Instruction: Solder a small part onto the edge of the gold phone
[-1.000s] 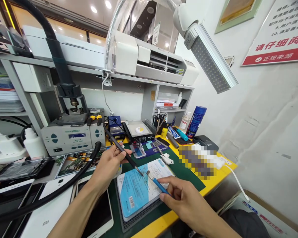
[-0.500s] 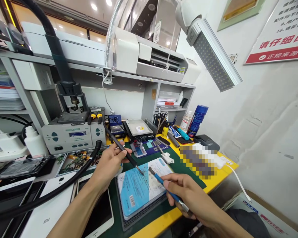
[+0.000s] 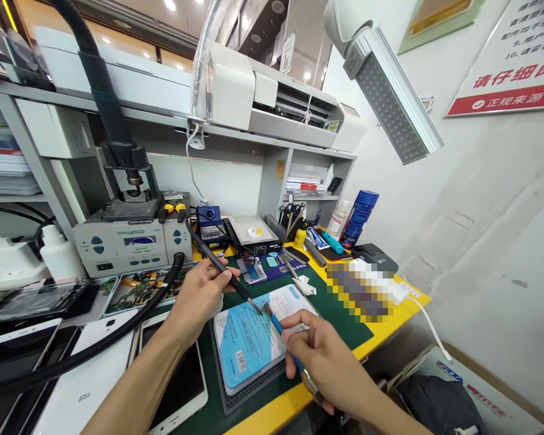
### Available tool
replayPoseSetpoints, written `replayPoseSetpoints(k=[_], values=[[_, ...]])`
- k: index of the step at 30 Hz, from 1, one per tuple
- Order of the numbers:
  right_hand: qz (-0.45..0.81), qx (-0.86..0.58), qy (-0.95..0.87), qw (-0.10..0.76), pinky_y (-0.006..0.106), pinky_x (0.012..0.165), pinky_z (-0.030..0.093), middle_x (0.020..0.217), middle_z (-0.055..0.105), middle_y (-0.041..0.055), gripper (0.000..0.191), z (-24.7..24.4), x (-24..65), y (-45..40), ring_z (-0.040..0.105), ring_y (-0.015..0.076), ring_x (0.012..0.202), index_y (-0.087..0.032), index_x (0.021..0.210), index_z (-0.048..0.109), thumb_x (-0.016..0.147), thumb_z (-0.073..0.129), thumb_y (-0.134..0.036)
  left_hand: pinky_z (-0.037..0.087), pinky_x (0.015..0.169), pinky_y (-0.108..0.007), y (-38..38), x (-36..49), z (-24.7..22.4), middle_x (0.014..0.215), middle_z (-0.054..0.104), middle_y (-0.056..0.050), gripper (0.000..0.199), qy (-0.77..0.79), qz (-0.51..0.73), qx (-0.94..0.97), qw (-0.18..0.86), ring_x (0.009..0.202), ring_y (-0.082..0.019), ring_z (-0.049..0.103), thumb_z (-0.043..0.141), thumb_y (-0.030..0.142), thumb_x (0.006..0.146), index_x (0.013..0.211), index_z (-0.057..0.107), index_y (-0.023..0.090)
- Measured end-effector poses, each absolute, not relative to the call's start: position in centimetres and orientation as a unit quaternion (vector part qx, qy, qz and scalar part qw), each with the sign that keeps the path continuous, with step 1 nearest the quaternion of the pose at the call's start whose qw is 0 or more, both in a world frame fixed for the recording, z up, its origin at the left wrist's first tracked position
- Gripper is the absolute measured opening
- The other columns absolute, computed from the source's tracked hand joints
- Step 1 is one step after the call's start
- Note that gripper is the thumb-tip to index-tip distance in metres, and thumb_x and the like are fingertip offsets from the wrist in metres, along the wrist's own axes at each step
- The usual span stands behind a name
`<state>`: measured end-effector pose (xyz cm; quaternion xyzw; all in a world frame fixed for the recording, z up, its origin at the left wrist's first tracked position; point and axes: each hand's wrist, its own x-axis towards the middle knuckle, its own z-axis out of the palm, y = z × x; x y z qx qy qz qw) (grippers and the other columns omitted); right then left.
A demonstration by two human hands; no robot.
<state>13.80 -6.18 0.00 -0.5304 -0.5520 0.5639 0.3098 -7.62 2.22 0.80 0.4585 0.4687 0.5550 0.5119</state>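
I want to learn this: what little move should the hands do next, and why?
Maybe the right hand could wipe the blue tool lightly against the black tool: the left hand holds that one, and their tips look very close together.

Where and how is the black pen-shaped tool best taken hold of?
Likely best: pinch the black pen-shaped tool on its shaft, back from the metal tip, coming from the left. It is slim and slants down rightward toward the blue-and-white pack, so this should leave the tip free. The left hand holds it there.
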Motion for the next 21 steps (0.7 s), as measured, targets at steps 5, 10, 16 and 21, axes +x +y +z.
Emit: replayPoseSetpoints(k=[5, 10, 16, 21], values=[[0.543, -0.556, -0.543, 0.318, 0.016, 0.021, 0.030, 0.066, 0.062, -0.0083, 0.029, -0.4, 13.0, -6.6, 0.028, 0.0034, 0.025, -0.022, 0.113, 0.045, 0.098, 0.051, -0.046, 0.057, 0.089, -0.041, 2.1, -7.7, 1.0, 0.095, 0.077, -0.006, 0.032, 0.477, 0.552, 0.454, 0.512, 0.088, -0.026, 0.077, 0.075, 0.031, 0.073, 0.098, 0.058, 0.019], [0.533, -0.573, -0.529, 0.328, 0.016, 0.022, 0.031, 0.064, 0.059, -0.0093, 0.037, -0.2, 12.4, -7.1, 0.029, 0.0046, 0.026, -0.022, 0.124, 0.044, 0.097, 0.053, -0.046, 0.061, 0.084, -0.040, 1.7, -7.7, 1.7, 0.088, 0.077, -0.006, 0.026, 0.487, 0.550, 0.446, 0.511, 0.084, -0.026, 0.077, 0.075, 0.025, 0.072, 0.092, 0.059, 0.019], [0.503, -0.596, -0.549, 0.299, 0.020, 0.024, 0.030, 0.064, 0.058, -0.0085, 0.039, -0.9, 12.1, -7.4, 0.027, 0.0063, 0.028, -0.022, 0.125, 0.043, 0.097, 0.049, -0.049, 0.063, 0.068, -0.033, 1.6, -7.8, 2.2, 0.094, 0.077, -0.010, 0.020, 0.508, 0.535, 0.449, 0.504, 0.078, -0.023, 0.076, 0.073, 0.020, 0.077, 0.092, 0.061, 0.015], [0.405, -0.608, -0.619, 0.288, 0.024, 0.046, 0.037, 0.061, 0.058, -0.0043, 0.025, -1.5, 12.3, -7.3, 0.044, 0.0122, 0.043, -0.021, 0.118, 0.049, 0.100, 0.045, -0.038, 0.060, 0.065, -0.031, 1.7, -8.0, 1.8, 0.090, 0.079, -0.008, 0.019, 0.515, 0.530, 0.452, 0.499, 0.060, -0.019, 0.075, 0.073, 0.021, 0.077, 0.090, 0.062, 0.014]])
